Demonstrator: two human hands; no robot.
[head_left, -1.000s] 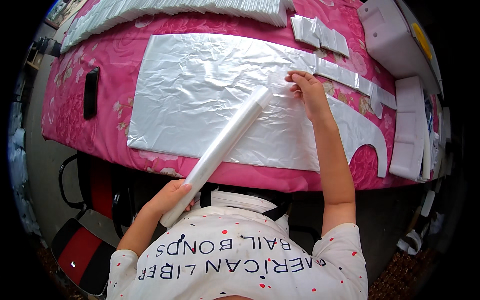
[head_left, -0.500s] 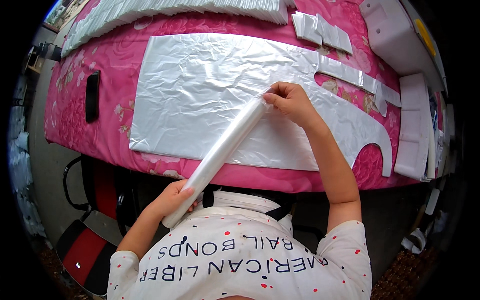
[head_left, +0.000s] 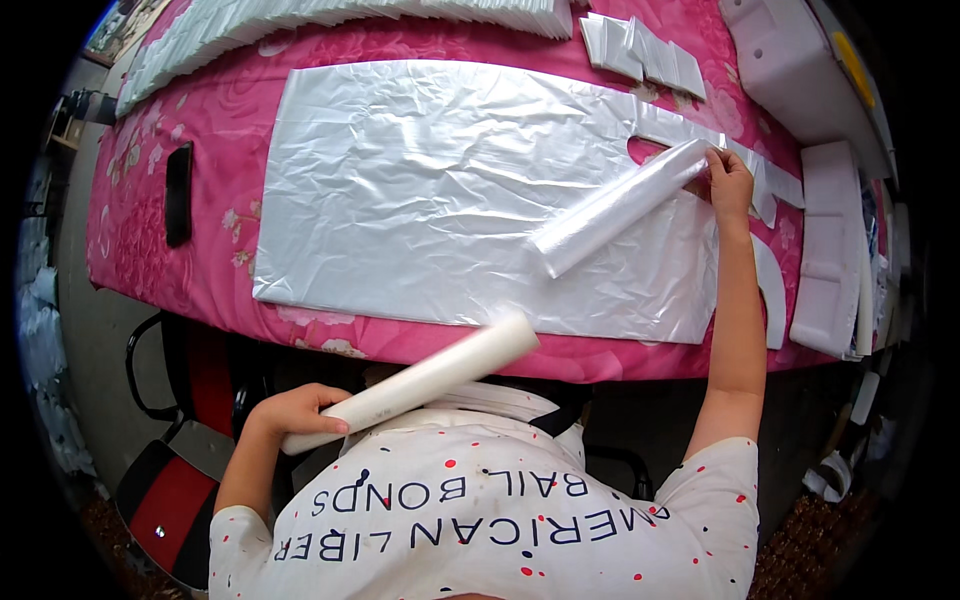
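My left hand (head_left: 300, 412) is wrapped round the lower end of a whitish roll of plastic film (head_left: 430, 375), tilted up to the right in front of my shirt. Between thumb and fingers, my right hand (head_left: 728, 180) pinches the far end of a shiny strip of clear plastic film (head_left: 625, 210). The strip hangs slantwise, its lower left end apart from the roll. Beneath it, a large white plastic vest-shaped bag (head_left: 400, 190) lies flat, with creases, a rounded cutout and handle straps at its right side. Whether it is one bag or a stack, I cannot tell.
A pink flowered cloth (head_left: 130, 230) covers the table. Long rows of folded white packets (head_left: 350, 20) line the far edge, with a smaller group (head_left: 640, 55) farther right. A black oblong object (head_left: 178, 195) lies left; white foam boxes (head_left: 830, 250) stand right. A red-black chair (head_left: 170, 510) is lower left.
My right hand has moved right and drawn a strip of clear film away from the roll. My left hand has shifted left and lower with the roll.
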